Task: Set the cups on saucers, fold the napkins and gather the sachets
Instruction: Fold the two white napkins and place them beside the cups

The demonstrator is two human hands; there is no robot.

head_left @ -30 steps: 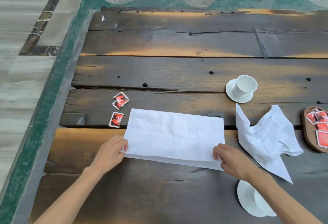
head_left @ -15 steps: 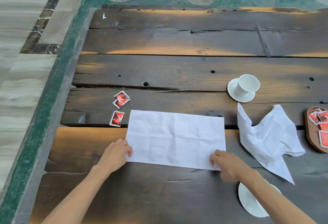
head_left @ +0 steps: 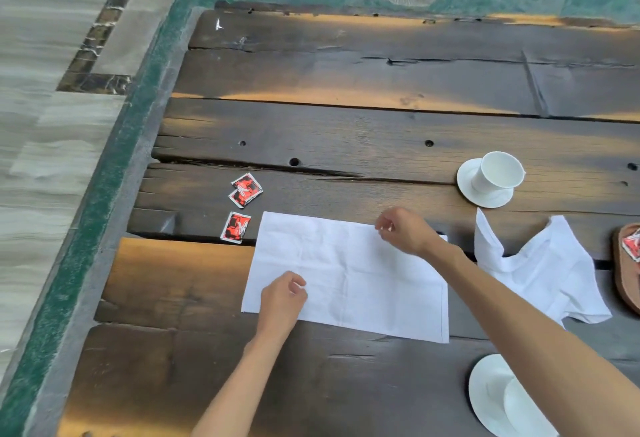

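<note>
A white napkin [head_left: 349,274], folded in half, lies flat on the dark wooden table [head_left: 346,125]. My left hand [head_left: 282,299] rests on its near left part with the fingers curled. My right hand [head_left: 405,230] is at the napkin's far edge, fingers pinched together there. A second napkin [head_left: 540,270] lies crumpled to the right. Three red sachets [head_left: 242,204] lie left of the flat napkin. One white cup [head_left: 500,173] stands on a saucer [head_left: 471,190] at the far right. Another cup on a saucer [head_left: 491,395] sits near me, partly behind my right arm.
A brown oval tray [head_left: 625,274] holding red sachets is cut off by the right edge. The table's left edge [head_left: 138,173] borders green and grey floor. Gaps and holes run between the planks.
Both hands left the napkin's near corners. My right hand moved up to the far edge, my left hand shifted right onto the napkin. The fold now lies flat.
</note>
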